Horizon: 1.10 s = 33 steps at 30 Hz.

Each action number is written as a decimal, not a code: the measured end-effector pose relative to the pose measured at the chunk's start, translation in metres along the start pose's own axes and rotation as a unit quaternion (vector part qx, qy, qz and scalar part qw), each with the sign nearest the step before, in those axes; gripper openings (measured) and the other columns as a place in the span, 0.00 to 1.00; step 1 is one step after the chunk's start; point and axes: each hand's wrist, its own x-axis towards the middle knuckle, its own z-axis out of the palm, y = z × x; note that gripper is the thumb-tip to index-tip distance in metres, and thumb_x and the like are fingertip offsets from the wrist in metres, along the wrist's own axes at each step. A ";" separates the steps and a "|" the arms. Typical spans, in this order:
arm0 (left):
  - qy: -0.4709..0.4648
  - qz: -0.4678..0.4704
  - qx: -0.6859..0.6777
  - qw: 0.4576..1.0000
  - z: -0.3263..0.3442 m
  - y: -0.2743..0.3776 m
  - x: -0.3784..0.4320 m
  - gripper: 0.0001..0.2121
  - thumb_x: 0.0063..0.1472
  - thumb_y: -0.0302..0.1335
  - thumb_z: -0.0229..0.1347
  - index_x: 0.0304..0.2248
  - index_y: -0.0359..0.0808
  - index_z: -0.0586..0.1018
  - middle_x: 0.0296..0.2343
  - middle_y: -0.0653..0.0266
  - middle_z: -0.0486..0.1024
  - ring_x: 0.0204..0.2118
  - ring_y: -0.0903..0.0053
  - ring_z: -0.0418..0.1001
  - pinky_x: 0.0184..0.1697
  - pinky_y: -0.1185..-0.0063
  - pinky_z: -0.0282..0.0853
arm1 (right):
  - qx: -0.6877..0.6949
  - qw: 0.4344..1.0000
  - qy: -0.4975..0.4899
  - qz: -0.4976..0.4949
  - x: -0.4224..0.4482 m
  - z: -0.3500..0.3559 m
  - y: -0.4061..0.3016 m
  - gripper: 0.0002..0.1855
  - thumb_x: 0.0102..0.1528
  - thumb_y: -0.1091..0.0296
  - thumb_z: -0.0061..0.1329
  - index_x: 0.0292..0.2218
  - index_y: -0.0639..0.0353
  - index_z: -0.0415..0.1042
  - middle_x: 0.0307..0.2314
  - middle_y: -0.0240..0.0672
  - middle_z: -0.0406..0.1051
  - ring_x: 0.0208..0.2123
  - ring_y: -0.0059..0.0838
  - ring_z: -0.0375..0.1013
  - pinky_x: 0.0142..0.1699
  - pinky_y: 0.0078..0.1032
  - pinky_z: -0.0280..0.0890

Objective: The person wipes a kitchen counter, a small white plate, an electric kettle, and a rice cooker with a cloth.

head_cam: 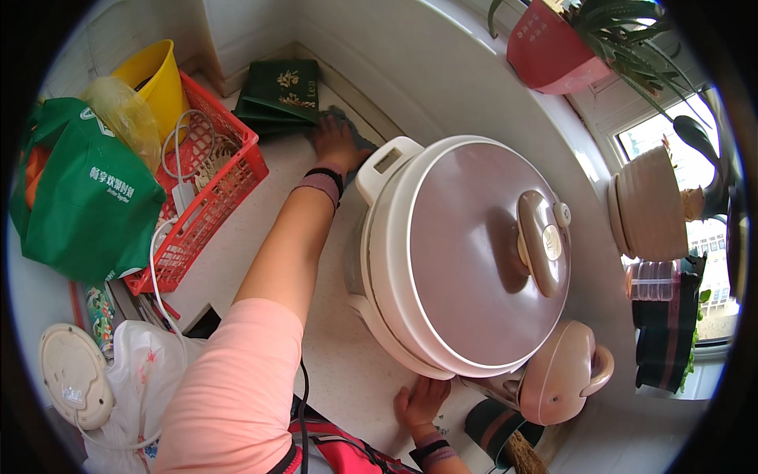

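Observation:
A dark grey cloth (355, 133) lies on the pale countertop (260, 219) near the wall corner. My left hand (336, 142) presses on it from above, fingers spread, beside a folded dark green bag (281, 95). Just right of the cloth stands a large white electric cooker (385, 237) with a mauve lid (468, 249) and a brown lid handle (539, 243). My right hand (423, 406) rests palm down on the countertop at the cooker's near side, its fingertips partly hidden by the cooker's rim; I see nothing held in it.
On the left, a red plastic basket (222, 219) holds a yellow bucket (160, 89) and a white cable, beside a green shopping bag (89, 207). A beige rounded appliance (556, 373) and a dark pot (494, 426) stand at lower right. Potted plants line the windowsill.

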 end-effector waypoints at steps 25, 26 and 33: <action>-0.059 0.081 0.068 0.993 -0.021 -0.101 -0.208 0.42 0.59 0.59 0.50 0.67 0.52 0.50 0.68 0.56 0.37 0.71 0.57 0.30 0.69 0.56 0.28 | 0.021 0.994 0.102 -0.023 -0.019 0.015 0.010 0.39 0.49 0.56 0.49 0.59 0.64 0.58 0.59 0.56 0.54 0.62 0.56 0.52 0.65 0.55 0.45; -0.066 0.006 0.059 0.996 -0.024 -0.110 -0.216 0.44 0.59 0.61 0.48 0.67 0.52 0.48 0.68 0.56 0.35 0.71 0.56 0.29 0.69 0.56 0.27 | 0.029 0.994 0.103 -0.021 -0.020 0.017 0.008 0.39 0.49 0.56 0.49 0.59 0.64 0.58 0.59 0.56 0.54 0.62 0.56 0.52 0.65 0.55 0.45; -0.021 -0.066 0.055 0.996 0.009 -0.082 -0.287 0.46 0.57 0.64 0.47 0.68 0.50 0.46 0.67 0.46 0.34 0.69 0.45 0.28 0.66 0.49 0.25 | -0.001 0.993 0.118 -0.027 -0.020 0.022 0.006 0.38 0.50 0.55 0.47 0.58 0.66 0.60 0.59 0.57 0.55 0.62 0.56 0.54 0.65 0.55 0.45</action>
